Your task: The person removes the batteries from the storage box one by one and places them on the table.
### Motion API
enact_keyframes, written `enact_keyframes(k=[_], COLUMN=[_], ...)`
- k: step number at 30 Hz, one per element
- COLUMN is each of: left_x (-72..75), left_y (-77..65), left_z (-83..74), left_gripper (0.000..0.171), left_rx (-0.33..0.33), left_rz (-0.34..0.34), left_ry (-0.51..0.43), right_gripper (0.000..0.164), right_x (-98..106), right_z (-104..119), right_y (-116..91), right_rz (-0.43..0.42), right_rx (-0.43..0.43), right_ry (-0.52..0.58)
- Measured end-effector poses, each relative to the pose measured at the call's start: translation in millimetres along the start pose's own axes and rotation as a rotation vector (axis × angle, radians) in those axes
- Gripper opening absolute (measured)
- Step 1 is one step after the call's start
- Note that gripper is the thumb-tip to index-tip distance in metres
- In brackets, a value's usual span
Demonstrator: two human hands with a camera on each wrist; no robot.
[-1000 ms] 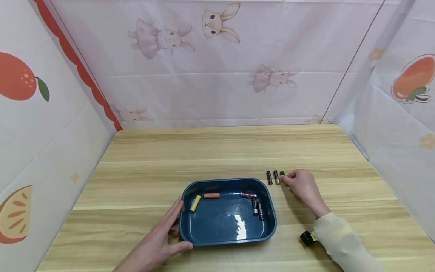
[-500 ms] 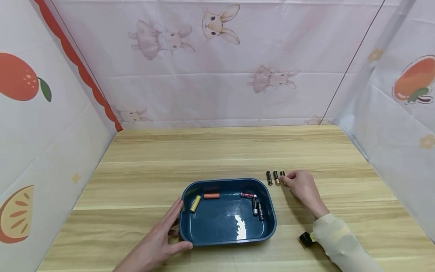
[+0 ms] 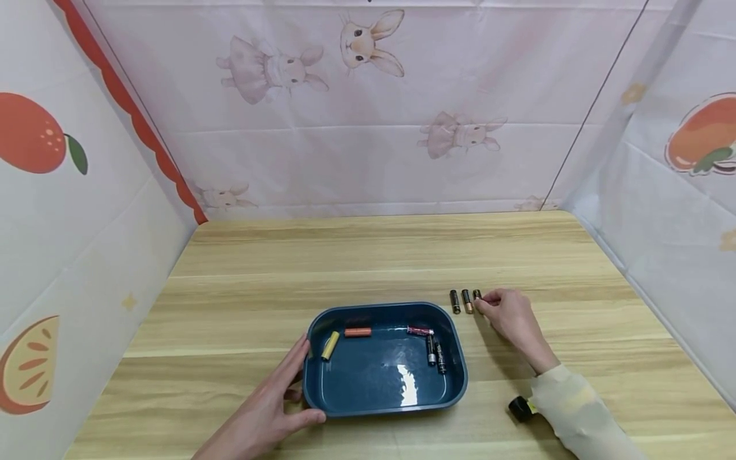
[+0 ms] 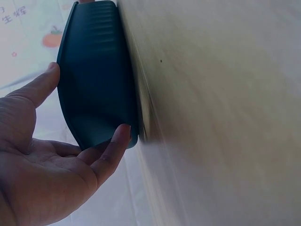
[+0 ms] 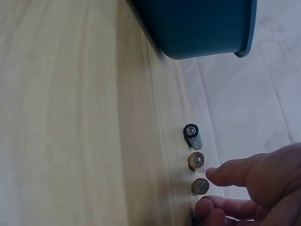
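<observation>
On the left, my left hand [image 3: 267, 406] grips the end of a dark blue plastic tub [image 3: 374, 374], thumb at its near corner and fingers along the side wall. Inside lie a yellow battery [image 3: 330, 345], an orange battery [image 3: 358, 332], a red one [image 3: 420, 331] and two dark ones [image 3: 431, 350]. Beyond the tub's far right corner, a black battery [image 3: 455, 301] and a black-and-copper battery [image 3: 467, 301] lie side by side. My right hand [image 3: 512, 316] pinches the rightmost battery [image 5: 201, 186] of that row; its fingers partly hide it in the head view.
The wooden table [image 3: 259, 255] carries everything. A printed curtain [image 3: 345, 153] stands behind it, with more printed cloth at both sides. Beside the right sleeve [image 3: 581, 409] shows a small black object [image 3: 520, 409] with a yellow-green strip.
Almost nothing differs. The head view has shifted very slightly, while both hands, the tub and the batteries keep their places.
</observation>
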State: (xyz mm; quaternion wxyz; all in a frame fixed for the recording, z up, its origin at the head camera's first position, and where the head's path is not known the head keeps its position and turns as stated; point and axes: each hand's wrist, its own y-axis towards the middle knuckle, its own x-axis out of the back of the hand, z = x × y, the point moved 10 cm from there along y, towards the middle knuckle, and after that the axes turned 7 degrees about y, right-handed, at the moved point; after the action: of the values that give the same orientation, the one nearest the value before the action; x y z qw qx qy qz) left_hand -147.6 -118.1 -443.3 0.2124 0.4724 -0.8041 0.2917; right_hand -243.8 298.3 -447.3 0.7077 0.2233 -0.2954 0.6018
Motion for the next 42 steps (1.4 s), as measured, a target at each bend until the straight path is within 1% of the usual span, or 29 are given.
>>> enact_keyframes(k=[7,19,22,26,30,35,42], left_x=[-0.3,-0.7,-0.1,0.5,0.8,1.1,1.3], left_y=[0.4,0.1,0.0,0.0,-0.3,-0.9,-0.5], left_z=[1.7,1.5,1.0,-0.2,-0.7,0.1,0.2], left_gripper=[0.116,0.116,0.116,0.116,0.116,0.116,0.115], left_rx=[0.014,0.013,0.012,0.01,0.012,0.019,0.024], left_rz=[-0.001,0.008,0.006,0.005,0.002,-0.006,-0.011], left_ry=[0.007,-0.013,-0.014,-0.015,-0.01,-0.001,0.027], right_gripper=[0.029,0.031,0.032,0.037,0.042,0.041,0.042], right_x=[-0.1,0.6,0.5,1.6,3.8,6.6,8.1], right_z=[1.5,2.7,1.6,0.4,-0.2,0.5,-1.8], right_y=[-1.6,-1.9,-2.4,-2.9,-2.8,-2.0,-1.5], right_rz=[0.022,0.033,0.046,0.067,0.069,0.053,0.055], right_rx=[0.005,0.041,0.031,0.012,0.003,0.014,0.001], right_ry=[0.012,0.012,0.025,0.035,0.012,-0.024,-0.028])
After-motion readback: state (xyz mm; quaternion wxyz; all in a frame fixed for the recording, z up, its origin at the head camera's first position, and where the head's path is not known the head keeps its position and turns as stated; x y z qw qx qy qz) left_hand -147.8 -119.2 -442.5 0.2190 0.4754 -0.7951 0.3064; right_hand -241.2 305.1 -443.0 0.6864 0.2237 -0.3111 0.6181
